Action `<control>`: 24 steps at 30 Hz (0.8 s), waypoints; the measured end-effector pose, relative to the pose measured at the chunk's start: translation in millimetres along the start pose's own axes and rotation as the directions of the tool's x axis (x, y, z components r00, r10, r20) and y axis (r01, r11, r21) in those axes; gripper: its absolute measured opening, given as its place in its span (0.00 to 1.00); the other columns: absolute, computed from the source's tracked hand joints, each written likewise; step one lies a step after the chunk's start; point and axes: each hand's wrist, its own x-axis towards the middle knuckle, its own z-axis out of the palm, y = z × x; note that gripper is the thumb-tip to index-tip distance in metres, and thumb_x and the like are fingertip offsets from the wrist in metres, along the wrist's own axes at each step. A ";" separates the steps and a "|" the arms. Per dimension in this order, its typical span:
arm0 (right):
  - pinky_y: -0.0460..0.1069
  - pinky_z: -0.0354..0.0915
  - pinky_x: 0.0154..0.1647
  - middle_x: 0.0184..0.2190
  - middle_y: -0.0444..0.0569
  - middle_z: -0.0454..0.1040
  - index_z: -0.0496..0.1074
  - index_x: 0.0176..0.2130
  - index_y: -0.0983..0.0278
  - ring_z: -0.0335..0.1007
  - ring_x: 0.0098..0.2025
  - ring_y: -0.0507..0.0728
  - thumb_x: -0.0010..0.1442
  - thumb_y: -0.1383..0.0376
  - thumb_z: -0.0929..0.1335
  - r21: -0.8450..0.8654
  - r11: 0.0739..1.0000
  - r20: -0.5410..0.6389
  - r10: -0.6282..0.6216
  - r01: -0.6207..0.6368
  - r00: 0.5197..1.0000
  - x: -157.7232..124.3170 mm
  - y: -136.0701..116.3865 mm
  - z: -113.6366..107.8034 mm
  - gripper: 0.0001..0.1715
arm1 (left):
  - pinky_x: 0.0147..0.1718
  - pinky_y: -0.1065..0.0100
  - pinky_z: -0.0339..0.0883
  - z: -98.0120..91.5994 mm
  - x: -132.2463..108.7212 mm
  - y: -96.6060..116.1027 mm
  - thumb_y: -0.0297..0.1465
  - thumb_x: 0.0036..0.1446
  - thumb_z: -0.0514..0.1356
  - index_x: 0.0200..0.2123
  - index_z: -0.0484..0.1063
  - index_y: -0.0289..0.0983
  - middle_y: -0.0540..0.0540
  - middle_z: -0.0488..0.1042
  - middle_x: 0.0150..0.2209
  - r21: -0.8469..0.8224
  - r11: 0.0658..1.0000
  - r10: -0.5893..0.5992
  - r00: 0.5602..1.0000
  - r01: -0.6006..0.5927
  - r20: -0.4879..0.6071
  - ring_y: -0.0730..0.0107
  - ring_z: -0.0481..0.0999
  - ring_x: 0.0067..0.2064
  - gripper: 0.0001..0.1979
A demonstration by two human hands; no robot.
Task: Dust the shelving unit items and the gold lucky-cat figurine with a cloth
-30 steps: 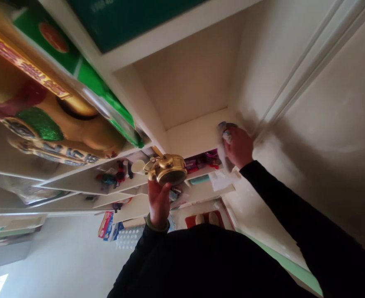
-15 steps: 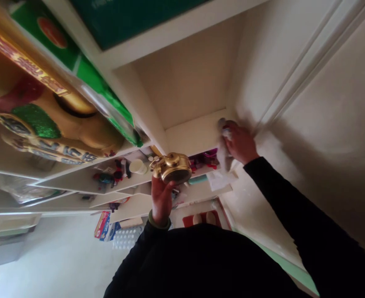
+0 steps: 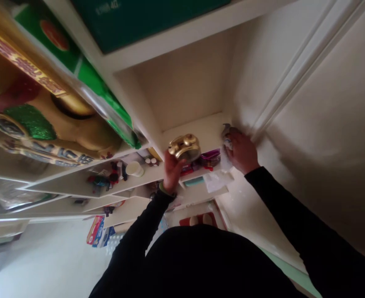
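Note:
My left hand point(image 3: 171, 170) is closed around a gold twin-bell alarm clock point(image 3: 187, 147), holding it just in front of a white shelf compartment point(image 3: 185, 91). The clock is tilted, and its dial cannot be read. At the right side of the same compartment, my right hand point(image 3: 242, 150) grips a crumpled greyish cloth point(image 3: 226, 155). Part of the cloth hangs below the fingers, close to the shelf's edge and side wall.
A dark green box point(image 3: 145, 25) sits in the compartment above. To the left are a green package point(image 3: 104, 97) and a golden figure point(image 3: 86, 132). Lower shelves hold a white cup point(image 3: 135, 168) and small items. A wall point(image 3: 334, 124) stands at the right.
My left hand has moved the alarm clock up and to the right, toward the compartment. My right hand stays near the shelf's right side with the cloth, shifted only slightly.

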 end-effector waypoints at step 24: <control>0.68 0.59 0.78 0.68 0.82 0.71 0.69 0.65 0.88 0.65 0.74 0.75 0.72 0.62 0.60 -0.103 0.991 0.154 -0.066 0.082 0.986 94.8 43.5 33.2 0.35 | 0.68 0.53 0.72 -1.4 22.1 -25.7 0.47 0.56 0.79 0.63 0.73 0.44 0.39 0.79 0.61 -0.024 0.999 0.034 0.999 -0.033 0.025 0.52 0.80 0.65 0.36</control>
